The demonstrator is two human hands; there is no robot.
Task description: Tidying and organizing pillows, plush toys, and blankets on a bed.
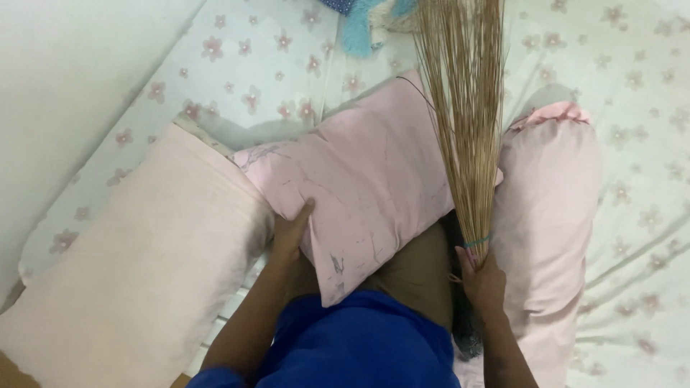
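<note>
My left hand (290, 233) grips the left edge of a pink pillow (359, 179) that lies across my lap on the bed. My right hand (480, 279) is closed around the bound base of a broom of thin brown sticks (463, 108), whose bristles fan upward over the pillow's right side. A long pink bolster (550, 208) lies just right of the broom and my right hand. A larger pale peach pillow (136, 266) rests to the left, touching the pink pillow.
The bedsheet (632, 144) is white with pink flowers. A white wall (65, 79) runs along the left. Blue and light fabric (359, 21) lies bunched at the top. My blue shorts (359, 345) fill the bottom middle.
</note>
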